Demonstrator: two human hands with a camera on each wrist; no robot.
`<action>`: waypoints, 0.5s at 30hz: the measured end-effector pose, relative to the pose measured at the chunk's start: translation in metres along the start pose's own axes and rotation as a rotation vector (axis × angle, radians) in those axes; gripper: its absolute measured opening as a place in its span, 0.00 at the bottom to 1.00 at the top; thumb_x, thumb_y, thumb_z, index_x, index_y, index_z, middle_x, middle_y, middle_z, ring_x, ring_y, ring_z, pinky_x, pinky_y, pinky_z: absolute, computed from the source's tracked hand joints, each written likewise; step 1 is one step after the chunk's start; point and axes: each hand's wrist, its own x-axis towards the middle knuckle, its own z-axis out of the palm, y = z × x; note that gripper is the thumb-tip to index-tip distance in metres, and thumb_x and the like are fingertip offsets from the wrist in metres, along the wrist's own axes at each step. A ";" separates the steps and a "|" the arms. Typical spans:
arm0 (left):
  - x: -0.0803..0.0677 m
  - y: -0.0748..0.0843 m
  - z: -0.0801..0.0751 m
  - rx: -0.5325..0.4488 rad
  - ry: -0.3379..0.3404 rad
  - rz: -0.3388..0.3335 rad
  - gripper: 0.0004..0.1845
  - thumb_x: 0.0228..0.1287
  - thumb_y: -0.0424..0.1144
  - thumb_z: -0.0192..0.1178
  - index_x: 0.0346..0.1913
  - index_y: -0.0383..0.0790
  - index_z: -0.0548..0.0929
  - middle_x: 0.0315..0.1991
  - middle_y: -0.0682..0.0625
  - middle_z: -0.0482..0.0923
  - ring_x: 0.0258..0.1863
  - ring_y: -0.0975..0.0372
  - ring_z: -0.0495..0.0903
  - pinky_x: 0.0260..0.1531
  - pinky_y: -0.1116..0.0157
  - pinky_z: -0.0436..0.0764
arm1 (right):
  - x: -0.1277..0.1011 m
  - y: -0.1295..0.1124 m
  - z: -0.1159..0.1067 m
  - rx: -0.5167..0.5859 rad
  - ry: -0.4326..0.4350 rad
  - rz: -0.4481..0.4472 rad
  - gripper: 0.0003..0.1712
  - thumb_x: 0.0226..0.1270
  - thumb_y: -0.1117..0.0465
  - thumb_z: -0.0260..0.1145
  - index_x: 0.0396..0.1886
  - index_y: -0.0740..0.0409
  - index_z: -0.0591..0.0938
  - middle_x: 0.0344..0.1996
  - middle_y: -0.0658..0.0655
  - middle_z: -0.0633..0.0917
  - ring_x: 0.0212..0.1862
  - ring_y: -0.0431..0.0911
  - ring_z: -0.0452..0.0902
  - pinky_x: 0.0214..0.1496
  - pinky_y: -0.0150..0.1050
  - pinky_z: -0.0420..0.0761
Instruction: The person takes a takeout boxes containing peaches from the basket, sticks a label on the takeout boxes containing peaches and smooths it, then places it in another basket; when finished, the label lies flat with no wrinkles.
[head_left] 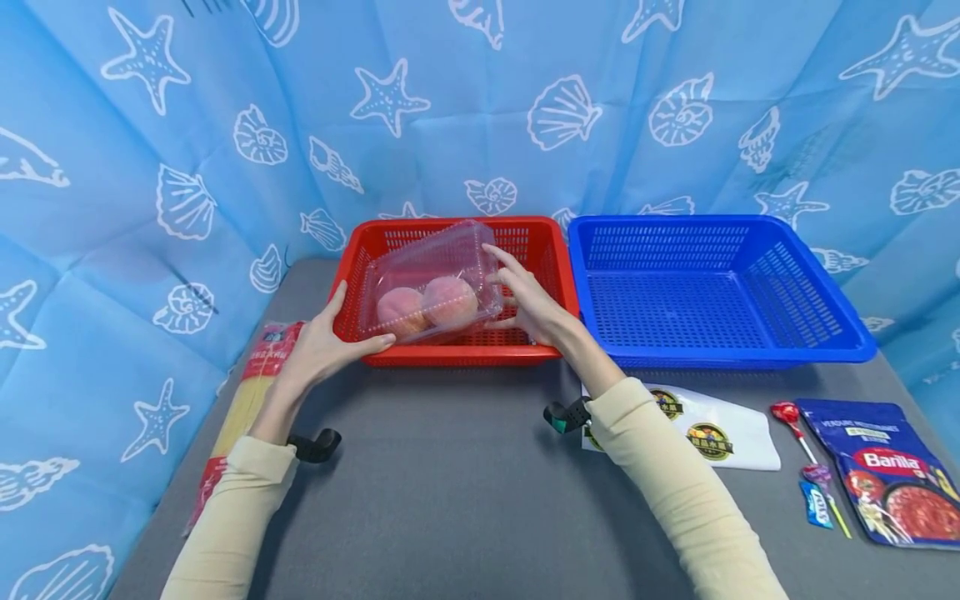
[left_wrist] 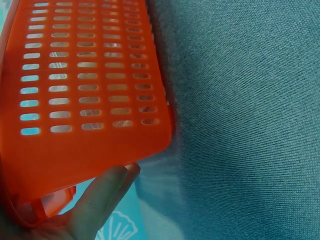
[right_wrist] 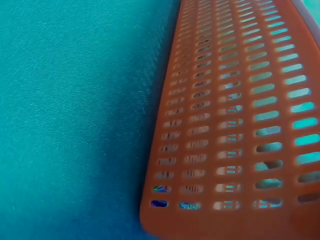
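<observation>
A clear plastic box [head_left: 427,262] with two peaches [head_left: 450,302] in it lies tilted inside the red basket [head_left: 480,361], its right end raised. My right hand [head_left: 527,302] holds that raised end, its fingers spread along the box. At the basket's left front corner, my left hand [head_left: 321,342] grips the rim, thumb along the front and fingers at the left side. The left wrist view shows fingers [left_wrist: 102,200] against the outside of the red basket [left_wrist: 85,155]. Only the basket's slotted wall [right_wrist: 220,130] and the table fill the right wrist view; the right hand is hidden there.
A blue basket [head_left: 720,364] stands right beside the red one. A red-and-yellow packet [head_left: 251,396] lies at the left. On the right are a white printed bag [head_left: 742,433], two lollipops [head_left: 785,412], a small blue packet [head_left: 816,505] and a Barilla pouch [head_left: 885,433]. Blue curtain [head_left: 450,158] hangs behind.
</observation>
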 end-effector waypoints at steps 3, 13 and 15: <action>-0.001 -0.001 0.001 0.001 0.001 -0.005 0.70 0.46 0.73 0.71 0.82 0.65 0.33 0.82 0.45 0.52 0.76 0.45 0.58 0.59 0.44 0.83 | 0.000 0.002 0.000 -0.053 -0.032 0.024 0.42 0.77 0.47 0.56 0.81 0.23 0.46 0.82 0.51 0.44 0.78 0.66 0.54 0.65 0.71 0.75; -0.001 0.001 0.001 0.009 0.011 0.000 0.70 0.46 0.73 0.71 0.82 0.66 0.33 0.81 0.45 0.53 0.75 0.45 0.59 0.58 0.44 0.83 | 0.003 0.004 0.007 -0.120 0.007 -0.099 0.42 0.74 0.61 0.53 0.81 0.23 0.53 0.78 0.52 0.41 0.65 0.56 0.70 0.64 0.64 0.80; -0.001 0.001 0.001 0.006 0.015 0.011 0.70 0.46 0.73 0.71 0.82 0.65 0.33 0.80 0.45 0.55 0.74 0.46 0.61 0.57 0.45 0.84 | 0.004 0.004 0.007 -0.088 0.067 -0.102 0.39 0.74 0.61 0.51 0.80 0.29 0.57 0.75 0.57 0.50 0.55 0.54 0.77 0.57 0.60 0.85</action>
